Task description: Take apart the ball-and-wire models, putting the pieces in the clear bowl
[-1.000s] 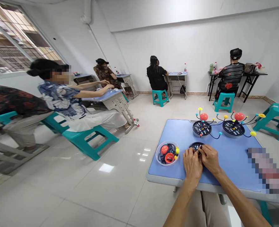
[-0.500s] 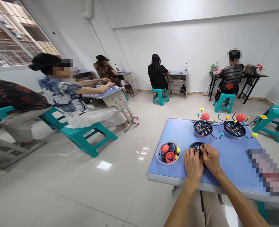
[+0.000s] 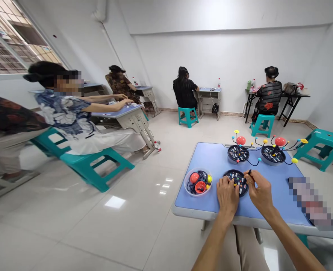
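A round black disc [image 3: 242, 180] with small printed labels lies on the blue desk near its front edge. My left hand [image 3: 227, 195] rests on the disc's left side, its fingers bent around a small yellow and dark part near the middle. Just off the right rim, my right hand [image 3: 259, 189] pinches a small black piece [image 3: 249, 172]. To the left stands a clear round tub [image 3: 186, 183] with red half-balls, yellow balls and black curved rods in it.
Two finished-looking models, the left one [image 3: 238, 154] and the right one [image 3: 273, 155], stand at the desk's back with arms spreading out. A blurred flat object [image 3: 313, 203] lies at right. Other people sit at desks beyond.
My right hand has moved off the disc to the right and lifted, with the small black piece in its fingers. More of the disc shows. The whole view has shifted slightly.
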`<state>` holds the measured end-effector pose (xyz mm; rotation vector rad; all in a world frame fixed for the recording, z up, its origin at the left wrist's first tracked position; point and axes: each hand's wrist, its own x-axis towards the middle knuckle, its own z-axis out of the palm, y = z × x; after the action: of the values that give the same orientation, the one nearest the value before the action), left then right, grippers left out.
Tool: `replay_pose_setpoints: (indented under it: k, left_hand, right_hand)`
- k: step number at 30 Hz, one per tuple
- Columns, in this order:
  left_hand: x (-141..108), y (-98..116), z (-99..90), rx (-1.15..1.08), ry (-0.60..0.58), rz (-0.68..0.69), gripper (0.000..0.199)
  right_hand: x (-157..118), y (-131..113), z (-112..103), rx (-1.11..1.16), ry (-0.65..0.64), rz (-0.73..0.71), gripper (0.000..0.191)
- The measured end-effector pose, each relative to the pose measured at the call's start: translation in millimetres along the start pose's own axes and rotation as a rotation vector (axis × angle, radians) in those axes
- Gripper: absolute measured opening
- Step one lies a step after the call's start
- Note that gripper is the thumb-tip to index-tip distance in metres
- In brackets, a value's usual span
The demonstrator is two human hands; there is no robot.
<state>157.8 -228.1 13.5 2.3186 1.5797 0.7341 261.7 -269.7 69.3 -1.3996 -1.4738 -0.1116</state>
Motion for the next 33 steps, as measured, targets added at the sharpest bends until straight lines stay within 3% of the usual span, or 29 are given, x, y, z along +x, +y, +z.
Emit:
replay_pose_setpoints:
  k: [4,8,14,18,23,28,33]
  left_hand:
    - [-2.5,-1.5,1.3,-0.005,0.023,0.010,0.019]
    - [-4.8,-3.3,2.5,-0.032,0.042,0.018,0.022]
    - [-8.8,-9.4,6.6,-0.093,0.169,0.074,0.029]
    - [-17.0,-12.8,12.6,-0.057,0.259,0.058,0.038]
    - [-24.5,-13.3,18.7,0.026,0.277,-0.013,0.036]
    - [-24.2,-14.1,22.9,-0.017,0.267,-0.010,0.039]
    - [-24.1,-14.0,20.2,-0.069,0.286,0.004,0.041]
  right_hand:
    - [-17.6,12.6,0.0,0.051,-0.121,0.184,0.031]
    - [-16.8,19.6,-6.4,0.113,-0.184,0.322,0.041]
    - [-7.3,11.2,-20.2,0.146,-0.236,0.368,0.037]
    - [10.6,-4.5,-17.6,0.165,-0.263,0.329,0.033]
    - [39.5,-28.7,12.7,0.144,-0.341,0.177,0.022]
    - [55.8,-49.4,57.3,-0.058,-0.567,0.088,0.029]
    - [65.4,-52.4,97.7,-0.351,-0.826,0.055,0.026]
